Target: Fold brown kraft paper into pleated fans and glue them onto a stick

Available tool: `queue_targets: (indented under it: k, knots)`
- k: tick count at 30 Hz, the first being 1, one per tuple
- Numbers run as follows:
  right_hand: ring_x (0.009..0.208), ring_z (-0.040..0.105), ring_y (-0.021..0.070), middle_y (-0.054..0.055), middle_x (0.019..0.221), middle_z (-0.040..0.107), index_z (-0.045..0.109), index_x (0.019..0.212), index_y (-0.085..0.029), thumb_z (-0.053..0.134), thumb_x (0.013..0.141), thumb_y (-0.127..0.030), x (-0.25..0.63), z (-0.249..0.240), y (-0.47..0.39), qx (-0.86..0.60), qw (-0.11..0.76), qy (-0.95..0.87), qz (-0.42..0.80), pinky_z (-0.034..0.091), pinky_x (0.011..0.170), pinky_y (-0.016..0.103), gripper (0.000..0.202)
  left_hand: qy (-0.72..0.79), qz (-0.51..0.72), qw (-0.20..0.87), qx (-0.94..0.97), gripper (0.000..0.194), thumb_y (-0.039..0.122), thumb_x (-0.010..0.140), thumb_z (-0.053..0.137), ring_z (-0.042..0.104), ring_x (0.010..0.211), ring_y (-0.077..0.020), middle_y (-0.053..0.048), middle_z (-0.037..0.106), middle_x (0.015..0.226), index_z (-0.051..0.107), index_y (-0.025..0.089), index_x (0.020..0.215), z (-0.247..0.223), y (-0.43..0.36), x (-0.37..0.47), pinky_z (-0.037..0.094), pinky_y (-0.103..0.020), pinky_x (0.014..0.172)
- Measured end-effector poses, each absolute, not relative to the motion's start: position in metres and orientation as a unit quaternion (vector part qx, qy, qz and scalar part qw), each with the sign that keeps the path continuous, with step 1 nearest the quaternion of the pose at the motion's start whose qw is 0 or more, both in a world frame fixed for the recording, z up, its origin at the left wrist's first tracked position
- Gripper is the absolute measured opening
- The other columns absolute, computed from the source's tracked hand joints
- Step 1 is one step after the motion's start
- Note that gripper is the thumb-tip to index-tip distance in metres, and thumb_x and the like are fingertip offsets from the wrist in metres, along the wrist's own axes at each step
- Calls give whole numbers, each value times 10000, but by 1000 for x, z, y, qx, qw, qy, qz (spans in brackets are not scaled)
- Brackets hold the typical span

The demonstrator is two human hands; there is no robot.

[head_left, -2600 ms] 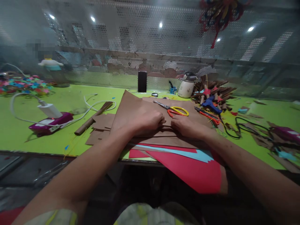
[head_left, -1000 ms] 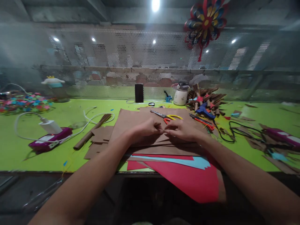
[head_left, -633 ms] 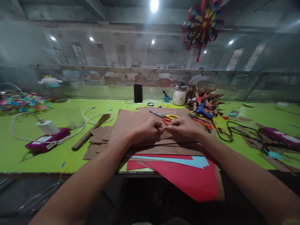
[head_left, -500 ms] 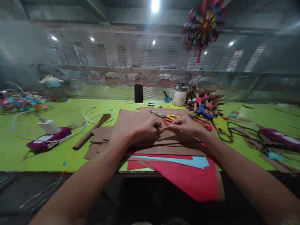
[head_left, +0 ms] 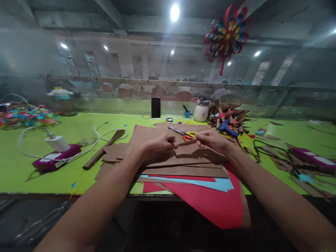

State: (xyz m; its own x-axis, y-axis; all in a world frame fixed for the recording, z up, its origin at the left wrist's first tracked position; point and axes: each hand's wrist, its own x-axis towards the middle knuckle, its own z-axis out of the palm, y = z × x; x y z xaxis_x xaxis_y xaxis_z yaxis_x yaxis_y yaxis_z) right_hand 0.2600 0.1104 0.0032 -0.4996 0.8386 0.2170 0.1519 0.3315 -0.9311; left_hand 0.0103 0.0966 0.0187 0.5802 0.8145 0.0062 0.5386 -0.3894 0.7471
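Between my two hands stretches a narrow strip of brown paper (head_left: 187,143). My left hand (head_left: 163,144) is closed on its left end, fingers curled. My right hand (head_left: 211,140) pinches the other end between thumb and fingers. Both hands are just above a stack of brown kraft paper sheets (head_left: 141,138). Scissors (head_left: 181,131) with yellow and red-orange handles lie on the stack, behind the strip and partly hidden by my right hand. Red paper (head_left: 210,203) and light blue paper (head_left: 204,182) stick out from under the stack toward me.
A rolled brown paper tube (head_left: 96,157) and a purple power strip (head_left: 56,159) with a white charger lie left. At right are a blue glue gun (head_left: 228,128), a pile of paper rolls (head_left: 236,113) and another purple power strip (head_left: 313,157). A white jug (head_left: 201,110) stands behind.
My hands have moved apart, the right one rightward, so more of the brown strip shows between them. The view has tilted up slightly.
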Motion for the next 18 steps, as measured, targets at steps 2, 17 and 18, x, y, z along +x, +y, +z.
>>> queue_targets:
  k: [2,17,18]
  knots:
    - [574,513,87,23,706,608,660,902,-128,590,779,-392,261,5,110,-310,405,-696,506,409,559,221,299,392,212,416,792,247,372,763,564,425,522,-89,6,503,585,509,148,675,20,96,10,298,-242,510]
    - [727,548,139,43,796,627,659,845,-135,604,776,-367,242,17,81,-275,320,-791,442,444,704,278,247,345,262,474,767,340,428,731,600,403,502,-68,-12,571,642,634,112,850,22,94,18,256,-208,466]
    - [713,536,135,37,788,619,656,840,-133,587,786,-375,242,17,83,-286,291,-812,417,433,679,266,258,368,300,444,760,354,444,745,578,376,487,-62,-6,558,641,630,111,852,23,96,17,248,-207,455]
